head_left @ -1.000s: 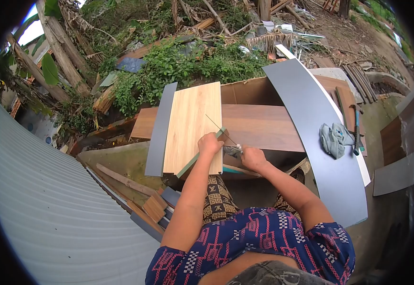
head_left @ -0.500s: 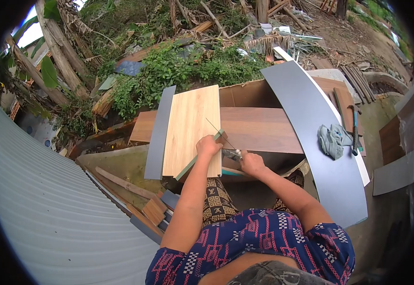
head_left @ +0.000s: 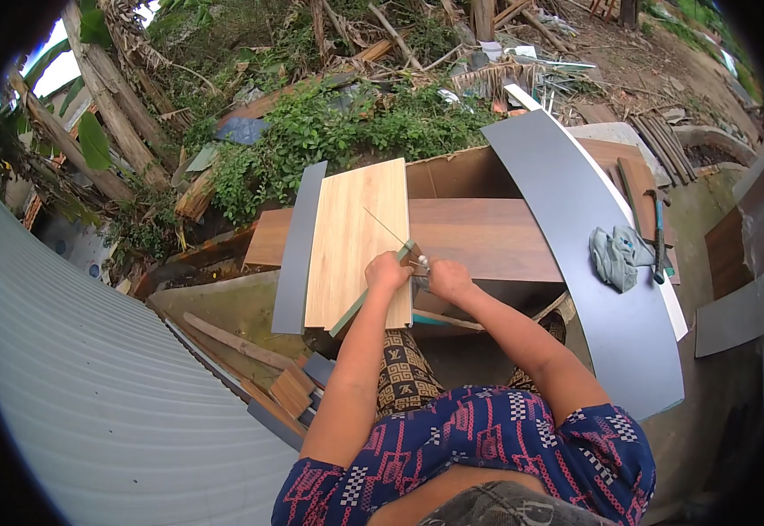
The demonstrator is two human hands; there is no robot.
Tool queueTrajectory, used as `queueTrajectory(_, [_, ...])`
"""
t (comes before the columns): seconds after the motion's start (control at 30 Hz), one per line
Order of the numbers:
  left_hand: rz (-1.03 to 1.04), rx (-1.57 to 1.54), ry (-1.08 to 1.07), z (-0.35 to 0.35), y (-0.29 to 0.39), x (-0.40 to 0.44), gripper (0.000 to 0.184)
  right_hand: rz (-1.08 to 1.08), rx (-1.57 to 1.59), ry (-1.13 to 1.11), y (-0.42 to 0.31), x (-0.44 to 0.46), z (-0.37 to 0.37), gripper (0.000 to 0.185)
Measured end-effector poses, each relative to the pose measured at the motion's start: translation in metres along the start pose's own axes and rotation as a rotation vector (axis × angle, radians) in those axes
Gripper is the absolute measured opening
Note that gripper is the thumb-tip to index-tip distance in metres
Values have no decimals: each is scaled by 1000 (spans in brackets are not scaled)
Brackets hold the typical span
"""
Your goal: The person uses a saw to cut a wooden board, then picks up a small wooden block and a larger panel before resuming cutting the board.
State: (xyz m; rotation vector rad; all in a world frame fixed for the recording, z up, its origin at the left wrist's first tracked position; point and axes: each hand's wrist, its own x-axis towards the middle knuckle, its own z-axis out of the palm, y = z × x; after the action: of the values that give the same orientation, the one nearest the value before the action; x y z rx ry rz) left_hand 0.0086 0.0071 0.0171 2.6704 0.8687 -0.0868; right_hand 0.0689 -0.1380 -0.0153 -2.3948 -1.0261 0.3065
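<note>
Seen from above, the left hand grips a narrow green-edged strip slanting over a pale wood board, and the right hand is clenched at the handle end of a thin blade crossing the strip, near a grey panel bearing a crumpled cloth.

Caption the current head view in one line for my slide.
Left hand steadies a green strip on a pale board; right hand grips a thin-bladed tool.
</note>
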Motion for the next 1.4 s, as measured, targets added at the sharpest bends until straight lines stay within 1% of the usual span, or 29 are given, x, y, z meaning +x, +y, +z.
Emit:
queueTrajectory(0.13, [-4, 2, 2, -2, 4, -1, 41, 4, -19, -6, 4, -3, 3, 23])
queueTrajectory(0.37, [-2, 0, -11, -5, 3, -2, 40, 66, -37, -23, 19, -61, -5, 26])
queueTrajectory(0.43, [1, 3, -2, -4, 2, -3, 39, 52, -44, -22, 25, -66, -6, 26])
queueTrajectory(0.53, [11, 5, 12, -5, 4, -6, 38, 29, -47, -21, 26, -59, -5, 25])
queueTrajectory(0.67, [16, 6, 35, -3, 4, -6, 37, -4, -22, -9, 9, -22, -5, 21])
queueTrajectory(0.8, [0, 1, 31, -2, 4, -4, 36, 29, 1, -8, -9, 2, -8, 20])
queueTrajectory(0.97, [0, 0, 36, -2, 4, -4, 36, 81, 11, -22, -5, -10, -3, 23])
queueTrajectory(1.27, [20, -18, 18, -1, 1, -2, 38, 55, -28, -43, 21, -65, -10, 25])
queueTrajectory(1.4, [3, 12, 22, 0, 4, -3, 38, 34, -38, -30, 14, -47, -16, 22])
